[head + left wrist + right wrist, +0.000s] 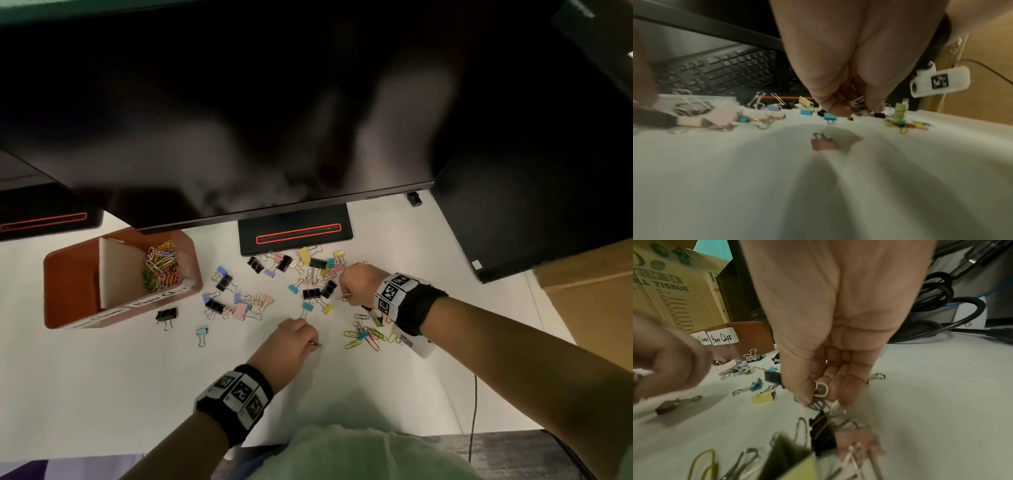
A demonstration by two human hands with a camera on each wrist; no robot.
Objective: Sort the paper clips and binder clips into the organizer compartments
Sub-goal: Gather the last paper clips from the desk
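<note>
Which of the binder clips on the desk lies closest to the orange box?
The black binder clip lying alone just below the orange organizer box, by its labelled front wall. The other binder clips are scattered farther right, toward the monitor stand.

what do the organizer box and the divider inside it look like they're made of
Organizer box: reddish-brown, smooth and matte with rounded corners, probably leatherette or plastic; cannot tell which. Divider: off-white, thin, flat sheet with a plain matte face, likely card or paperboard.
</note>
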